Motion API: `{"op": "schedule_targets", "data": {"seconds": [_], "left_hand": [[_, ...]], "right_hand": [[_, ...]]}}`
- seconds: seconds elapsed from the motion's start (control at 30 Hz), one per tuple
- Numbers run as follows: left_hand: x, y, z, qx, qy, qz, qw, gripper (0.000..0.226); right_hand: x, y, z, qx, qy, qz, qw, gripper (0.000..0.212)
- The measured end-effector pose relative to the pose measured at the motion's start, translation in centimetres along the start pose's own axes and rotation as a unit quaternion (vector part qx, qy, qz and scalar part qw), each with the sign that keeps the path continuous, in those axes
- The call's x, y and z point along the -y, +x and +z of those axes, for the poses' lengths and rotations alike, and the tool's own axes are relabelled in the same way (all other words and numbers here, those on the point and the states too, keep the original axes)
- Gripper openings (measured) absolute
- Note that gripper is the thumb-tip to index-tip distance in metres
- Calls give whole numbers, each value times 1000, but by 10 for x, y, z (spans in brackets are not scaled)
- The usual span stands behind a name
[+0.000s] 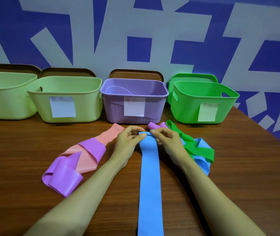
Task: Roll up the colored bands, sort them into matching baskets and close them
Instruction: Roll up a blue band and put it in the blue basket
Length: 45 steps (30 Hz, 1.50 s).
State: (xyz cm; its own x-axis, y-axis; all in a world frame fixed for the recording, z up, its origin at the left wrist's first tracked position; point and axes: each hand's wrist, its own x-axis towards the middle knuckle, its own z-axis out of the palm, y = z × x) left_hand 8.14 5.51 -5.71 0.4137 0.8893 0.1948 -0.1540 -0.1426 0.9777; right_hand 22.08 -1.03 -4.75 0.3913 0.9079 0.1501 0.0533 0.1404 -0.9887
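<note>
A long blue band (150,176) lies flat on the wooden table, running from the near edge away from me. My left hand (129,138) and my right hand (166,137) pinch its far end from either side. A purple band (64,176) tangled with a pink band (108,135) lies to the left. A green band (198,149) lies to the right over another blue loop (204,160). A small purple roll (153,125) sits just beyond my right fingers.
Open baskets line the back wall: two pale green baskets (64,99) (3,94), a purple basket (134,103) and a bright green basket (202,103), each with a paper label. Brown lids (136,74) and a green lid (192,77) lean behind them. The table's right edge (272,133) slants close.
</note>
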Motion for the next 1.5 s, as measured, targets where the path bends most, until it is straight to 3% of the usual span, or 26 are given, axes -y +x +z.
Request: {"op": "schedule_targets", "data": {"seconds": [0.27, 0.47, 0.6, 0.83, 1.5], "left_hand": [[-2, -1, -1, 5, -34, -6, 999, 22], [-1, 0, -2, 26, -77, -35, 996, 28], [5, -1, 0, 67, 6, -55, 996, 26], [3, -4, 2, 23, 60, -30, 997, 12], [5, 0, 0, 26, 36, -49, 998, 21]], "right_hand": [[0, -1, 0, -2, 23, -1, 1000, 3], [0, -1, -2, -2, 52, 7, 999, 8], [0, 0, -4, 5, 86, 11, 996, 8], [0, -1, -2, -2, 53, 1, 999, 14], [-10, 3, -5, 34, 32, -1, 999, 26]]}}
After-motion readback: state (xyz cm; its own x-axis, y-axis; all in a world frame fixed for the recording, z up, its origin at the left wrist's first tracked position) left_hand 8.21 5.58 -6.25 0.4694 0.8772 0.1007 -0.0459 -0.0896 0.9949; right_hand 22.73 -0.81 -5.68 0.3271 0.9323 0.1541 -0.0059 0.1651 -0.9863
